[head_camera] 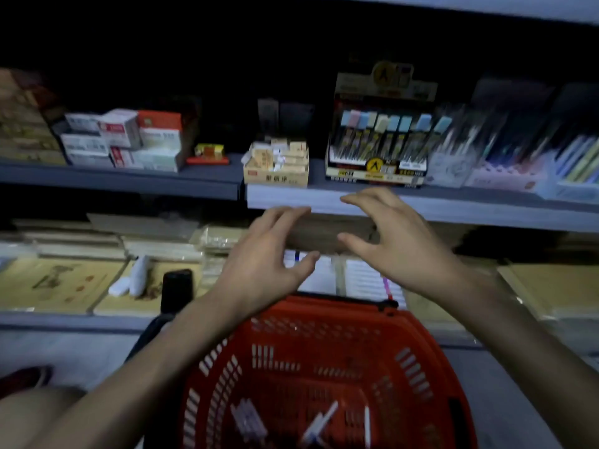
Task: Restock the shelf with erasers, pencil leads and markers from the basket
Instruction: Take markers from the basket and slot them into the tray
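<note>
1. Head view, your hands: your left hand point(269, 257) and right hand point(393, 236) hover with fingers spread and curled, grasping nothing, just below the front edge of the grey metal shelf point(421, 205) and above the red perforated plastic basket point(324, 351).
2. Head view, the stock: a few slim white markers or lead tubes point(319, 422) lie loose on the basket floor; blur hides which they are. They look light, stiff and smooth, so judge them apt to roll; pinch each at mid-barrel rather than at a tip.
3. Head view, the targets: the tan cardboard eraser box point(275, 175) stands on the shelf, just beside the black-and-yellow pencil lead display box point(377, 147). Both look light enough to shift if bumped, so seat items gently.
</note>
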